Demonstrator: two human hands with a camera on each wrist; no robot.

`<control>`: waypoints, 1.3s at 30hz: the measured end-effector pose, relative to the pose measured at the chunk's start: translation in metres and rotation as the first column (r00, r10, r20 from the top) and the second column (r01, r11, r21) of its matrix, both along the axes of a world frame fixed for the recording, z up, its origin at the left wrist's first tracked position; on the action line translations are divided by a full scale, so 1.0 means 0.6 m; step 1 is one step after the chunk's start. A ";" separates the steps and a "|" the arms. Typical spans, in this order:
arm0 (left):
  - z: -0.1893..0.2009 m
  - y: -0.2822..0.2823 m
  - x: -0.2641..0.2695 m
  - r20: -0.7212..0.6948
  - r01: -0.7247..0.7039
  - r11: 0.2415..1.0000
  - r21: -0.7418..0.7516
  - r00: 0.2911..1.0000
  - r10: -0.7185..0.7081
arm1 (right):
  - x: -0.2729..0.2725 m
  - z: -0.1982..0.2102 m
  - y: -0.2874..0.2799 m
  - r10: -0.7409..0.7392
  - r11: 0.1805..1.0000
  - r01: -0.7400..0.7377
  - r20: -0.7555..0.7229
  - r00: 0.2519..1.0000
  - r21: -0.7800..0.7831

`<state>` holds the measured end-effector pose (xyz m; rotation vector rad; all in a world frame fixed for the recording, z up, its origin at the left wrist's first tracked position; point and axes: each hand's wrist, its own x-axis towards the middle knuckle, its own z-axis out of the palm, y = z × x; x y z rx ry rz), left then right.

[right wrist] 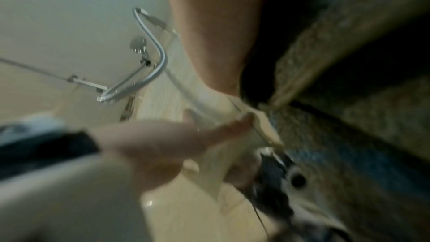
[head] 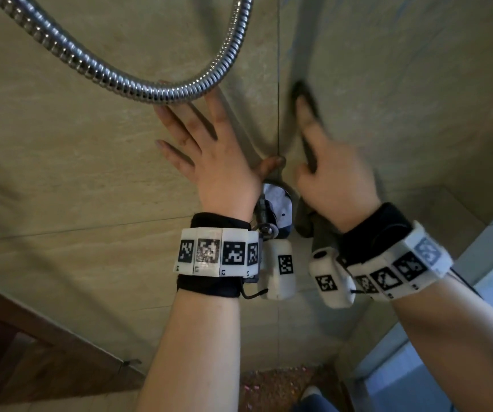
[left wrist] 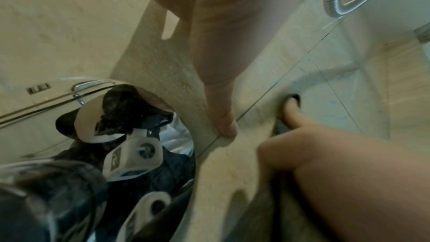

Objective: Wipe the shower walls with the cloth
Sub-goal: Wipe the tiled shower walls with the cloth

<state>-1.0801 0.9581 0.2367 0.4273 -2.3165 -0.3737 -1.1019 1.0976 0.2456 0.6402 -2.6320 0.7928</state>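
Beige stone-look shower walls [head: 61, 162] meet in a corner seam that runs up the head view toward 12 o'clock, with thin grout lines crossing the tiles. At 11 o'clock a ribbed chrome shower hose [head: 138, 87] sags in a loop, and its lowest part crosses just over the fingertips of the left hand [head: 209, 156]. That hand lies flat on the left wall, fingers straight and spread, gripping nothing, its thumb reaching the seam. Just right of the seam, the right hand [head: 331, 171] presses a dark cloth [head: 309, 96] against the right wall; the cloth shows past the fingertips and under the palm, and a fold hangs below the wrist, but motion blur hides whether the fingers curl round it, so I cannot tell the grip. Between the wrists, at the centre, sits a round chrome wall fitting [head: 278, 203]. Both wrists wear black straps carrying white blocks with square black-and-white code markers; small characters under them are too small to read. Bare wall lies open toward 9 o'clock and 2 o'clock, while the hose bounds the upper left. Only the left wrist view shows the mirror-like fitting [left wrist: 139, 154] reflecting the wrist cameras. Though blurred, the right wrist view alone shows the cloth's [right wrist: 349, 135] greenish-brown nap close up and a shower head [right wrist: 138, 45] on its rail at 10 o'clock.
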 end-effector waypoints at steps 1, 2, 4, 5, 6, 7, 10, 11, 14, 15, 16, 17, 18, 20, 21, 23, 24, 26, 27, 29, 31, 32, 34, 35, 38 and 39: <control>0.000 0.000 0.000 0.007 -0.003 1.000 0.001 1.000 0.003 | 0.002 -0.014 -0.005 0.032 0.998 -0.033 0.021 0.999 0.050; 0.000 0.000 0.000 0.011 -0.007 1.000 0.004 1.000 0.007 | 0.003 -0.025 -0.009 0.052 0.995 -0.056 0.039 0.998 0.085; 0.001 0.000 0.001 0.024 -0.013 1.000 0.004 1.000 0.012 | 0.000 -0.031 -0.006 0.065 0.991 -0.069 0.041 0.997 0.117; 0.001 0.001 0.002 0.029 -0.012 1.000 0.001 1.000 0.012 | -0.002 -0.029 0.001 0.055 0.991 -0.057 0.024 0.998 0.121; 0.002 0.001 0.002 0.031 -0.008 1.000 0.000 0.999 0.008 | -0.004 -0.023 0.008 0.037 0.993 -0.037 0.007 0.999 0.111; 0.003 0.002 0.003 0.031 -0.004 1.000 0.001 0.999 0.004 | -0.005 -0.018 0.015 0.014 0.997 -0.014 -0.005 1.000 0.080; 0.003 0.003 0.003 0.040 -0.008 1.000 0.008 0.999 0.008 | -0.007 -0.007 0.022 -0.028 0.999 0.027 -0.022 0.999 -0.042; 0.003 0.003 0.004 0.043 -0.011 1.000 0.009 0.999 0.010 | -0.006 -0.008 0.019 -0.016 0.997 0.015 -0.011 1.000 -0.073; 0.006 0.003 0.008 0.050 0.001 1.000 0.010 0.999 -0.002 | -0.001 -0.029 0.010 0.081 0.992 -0.074 0.055 0.995 -0.106; 0.007 0.002 0.009 0.057 0.007 1.000 0.014 0.998 -0.008 | 0.001 -0.036 0.009 0.119 0.991 -0.113 0.076 0.990 -0.077; 0.007 0.001 0.011 0.059 0.010 1.000 0.016 0.998 -0.011 | 0.001 -0.042 0.009 0.151 0.988 -0.148 0.094 0.984 -0.036; 0.008 0.002 0.012 0.053 0.007 1.000 0.013 0.999 -0.008 | 0.000 -0.045 0.011 0.171 0.985 -0.171 0.107 0.979 -0.004; 0.008 0.004 0.014 0.038 0.002 1.000 0.011 0.999 -0.003 | -0.002 -0.044 0.013 0.180 0.983 -0.182 0.112 0.977 0.002; 0.011 0.011 0.019 -0.004 0.007 1.000 0.026 1.000 -0.007 | -0.005 -0.038 0.018 0.200 0.979 -0.196 0.083 0.976 -0.054; 0.013 0.013 0.022 -0.025 0.025 0.999 0.041 0.999 -0.024 | -0.005 -0.034 0.020 0.220 0.971 -0.213 0.054 0.974 -0.107; 0.017 0.011 0.023 -0.071 0.088 0.994 0.060 0.994 -0.083 | -0.003 -0.024 0.023 0.269 0.937 -0.266 -0.019 0.963 -0.228; 0.020 0.007 0.023 -0.111 0.123 0.991 0.051 0.987 -0.116 | -0.003 -0.018 0.024 0.292 0.916 -0.296 -0.057 0.955 -0.270; 0.031 -0.003 0.019 -0.191 0.169 0.985 -0.022 0.967 -0.171 | -0.003 -0.006 0.026 0.334 0.884 -0.352 -0.110 0.936 -0.308; 0.038 -0.008 0.016 -0.217 0.183 0.981 -0.068 0.957 -0.193 | -0.004 0.000 0.027 0.349 0.879 -0.370 -0.123 0.929 -0.300; 0.057 -0.018 0.011 -0.204 0.217 0.970 -0.110 0.950 -0.236 | -0.005 0.008 0.027 0.349 0.893 -0.376 -0.145 0.926 -0.248; 0.075 -0.027 0.008 -0.126 0.236 0.967 -0.092 0.961 -0.247 | -0.005 0.017 0.026 0.320 0.918 -0.347 -0.155 0.934 -0.193; 0.081 -0.031 0.004 -0.101 0.228 0.970 -0.089 0.966 -0.236 | -0.005 0.022 0.025 0.299 0.930 -0.324 -0.155 0.941 -0.171; 0.094 -0.036 -0.001 -0.106 0.190 0.970 -0.149 0.973 -0.207 | -0.010 0.032 0.022 0.258 0.950 -0.280 -0.152 0.954 -0.142; 0.101 -0.036 -0.003 -0.113 0.166 0.967 -0.192 0.975 -0.190 | -0.014 0.037 0.021 0.240 0.958 -0.259 -0.152 0.959 -0.125; 0.112 -0.040 -0.007 -0.087 0.100 0.937 -0.335 0.987 -0.137 | -0.023 0.051 0.016 0.215 0.968 -0.232 -0.165 0.963 -0.094; 0.111 -0.042 -0.007 -0.071 0.094 0.925 -0.367 0.989 -0.128 | -0.023 0.055 0.014 0.215 0.968 -0.233 -0.178 0.960 -0.090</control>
